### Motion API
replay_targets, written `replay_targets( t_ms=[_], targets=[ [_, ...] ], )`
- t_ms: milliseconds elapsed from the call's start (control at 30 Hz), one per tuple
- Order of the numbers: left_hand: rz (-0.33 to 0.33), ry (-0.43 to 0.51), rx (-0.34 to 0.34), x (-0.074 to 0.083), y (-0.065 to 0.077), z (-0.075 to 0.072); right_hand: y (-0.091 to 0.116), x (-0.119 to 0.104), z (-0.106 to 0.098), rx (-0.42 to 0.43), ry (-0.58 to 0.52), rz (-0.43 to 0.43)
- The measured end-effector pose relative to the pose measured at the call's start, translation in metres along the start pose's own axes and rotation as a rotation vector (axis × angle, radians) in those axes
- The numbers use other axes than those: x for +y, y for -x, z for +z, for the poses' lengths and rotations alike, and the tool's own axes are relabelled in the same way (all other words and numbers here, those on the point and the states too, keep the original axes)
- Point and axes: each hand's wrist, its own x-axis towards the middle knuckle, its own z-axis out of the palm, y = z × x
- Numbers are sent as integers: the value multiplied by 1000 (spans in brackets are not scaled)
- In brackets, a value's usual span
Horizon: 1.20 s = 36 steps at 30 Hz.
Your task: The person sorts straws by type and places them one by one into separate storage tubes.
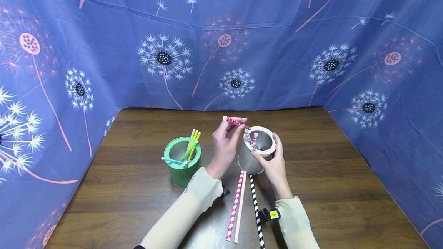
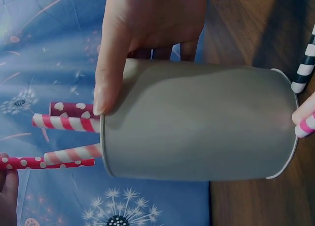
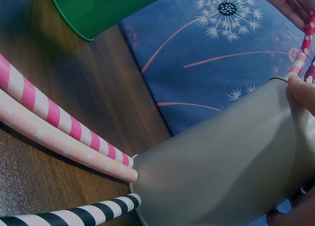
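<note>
In the head view my left hand [image 1: 224,143] pinches a red paper straw with white dots [image 1: 235,122], held aslant at the left of the silver can's rim. My right hand [image 1: 276,166] grips that can [image 1: 246,161] from the right, its thumb over the near rim. Several patterned paper straws [image 1: 247,136] stand inside the can. From the left wrist view, the dotted straw [image 2: 29,162] lies outside the can wall's line, beside a pale pink striped straw [image 2: 74,153] that sticks out of the opening. The right wrist view shows the can's smooth grey side [image 3: 221,157].
A green can [image 1: 181,176] with several thin yellow, green, blue and white sticks [image 1: 192,147] stands to the left. Before the silver can lie a pink-striped straw [image 1: 235,206], a pale pink straw [image 1: 240,208] and a black-and-white straw [image 1: 256,210]. Blue floral cloth [image 1: 194,72] hangs behind the table.
</note>
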Motion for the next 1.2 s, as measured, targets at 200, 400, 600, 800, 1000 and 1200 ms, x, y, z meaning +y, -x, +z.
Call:
replay_targets(
  t_ms=[200, 400, 600, 800, 1000, 1200],
  targets=[
    [-1, 6, -35, -4, -1, 13, -1, 2, 0, 5, 0, -8],
    [-24, -62, -77, -8, -7, 25, -2, 1, 0, 12, 9, -14],
    [-136, -133, -132, -11, -13, 32, -2, 2, 0, 6, 15, -14],
    [-222, -203, -156, -13, -17, 36, -2, 2, 0, 4, 12, -12],
    [-269, -279, -180, -16, -17, 38, -2, 3, 0, 11, 19, -12],
    [-281, -314, -190, -19, -16, 38, -1, 2, 0, 8, 15, -9]
  ],
)
